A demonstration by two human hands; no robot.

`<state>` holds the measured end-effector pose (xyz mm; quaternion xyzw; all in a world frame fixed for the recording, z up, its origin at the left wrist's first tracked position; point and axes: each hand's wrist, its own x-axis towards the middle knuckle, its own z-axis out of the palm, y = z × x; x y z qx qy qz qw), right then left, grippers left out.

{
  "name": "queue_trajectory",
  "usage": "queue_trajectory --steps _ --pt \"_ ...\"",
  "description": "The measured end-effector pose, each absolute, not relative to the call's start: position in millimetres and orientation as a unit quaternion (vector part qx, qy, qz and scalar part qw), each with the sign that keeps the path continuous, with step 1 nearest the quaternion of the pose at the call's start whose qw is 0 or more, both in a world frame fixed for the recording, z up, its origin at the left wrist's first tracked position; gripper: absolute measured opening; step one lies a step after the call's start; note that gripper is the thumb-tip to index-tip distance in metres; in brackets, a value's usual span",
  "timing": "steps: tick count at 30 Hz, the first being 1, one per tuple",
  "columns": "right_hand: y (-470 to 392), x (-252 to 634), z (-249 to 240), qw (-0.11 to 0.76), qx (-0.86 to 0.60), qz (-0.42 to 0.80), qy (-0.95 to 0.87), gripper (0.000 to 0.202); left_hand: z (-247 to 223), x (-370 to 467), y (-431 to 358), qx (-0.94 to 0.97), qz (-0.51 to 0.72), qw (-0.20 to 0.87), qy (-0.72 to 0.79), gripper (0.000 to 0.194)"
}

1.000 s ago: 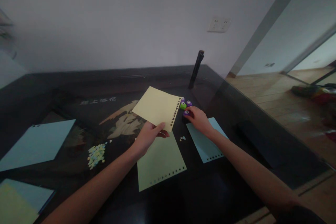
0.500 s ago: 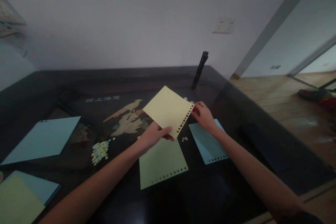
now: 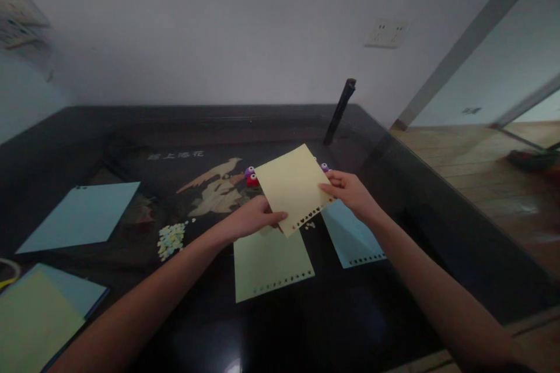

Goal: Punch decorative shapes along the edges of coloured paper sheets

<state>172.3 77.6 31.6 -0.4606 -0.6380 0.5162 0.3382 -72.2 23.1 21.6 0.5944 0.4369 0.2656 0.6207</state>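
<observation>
A pale yellow sheet of paper (image 3: 293, 180) is raised above the dark table, with a row of small punched shapes along its near edge. My left hand (image 3: 258, 215) pinches its lower left corner, thumb on top. On the right side my right hand (image 3: 350, 189) grips the sheet between thumb and fingers. Below lies a pale green sheet (image 3: 271, 262), also punched along its near edge. Beside it a light blue sheet (image 3: 352, 236) with a punched edge rests partly under my right forearm. Small red and purple things with googly eyes (image 3: 251, 178) peek out behind the held sheet.
A pile of tiny paper cut-outs (image 3: 170, 240) lies left of centre, a few more (image 3: 310, 225) near the green sheet. Farther left are a blue sheet (image 3: 83, 215) and stacked yellow and blue sheets (image 3: 39, 315). A black upright stick (image 3: 340, 112) stands at the back right.
The yellow sheet has turned so its punched edge faces nearer me. My right hand has moved from the punched corner to hold the right side with its thumb on top.
</observation>
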Motion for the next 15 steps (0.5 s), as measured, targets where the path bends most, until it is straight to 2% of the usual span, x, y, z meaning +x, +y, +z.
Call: queue_trajectory --steps 7,15 --pt "66.8 173.0 27.2 0.378 -0.473 0.566 -0.559 0.03 30.8 -88.1 33.2 0.538 0.376 0.569 0.496 0.017" --pt "65.1 175.1 27.5 0.391 -0.474 0.553 -0.563 0.029 28.3 -88.1 32.3 0.542 0.38 0.567 0.49 0.018"
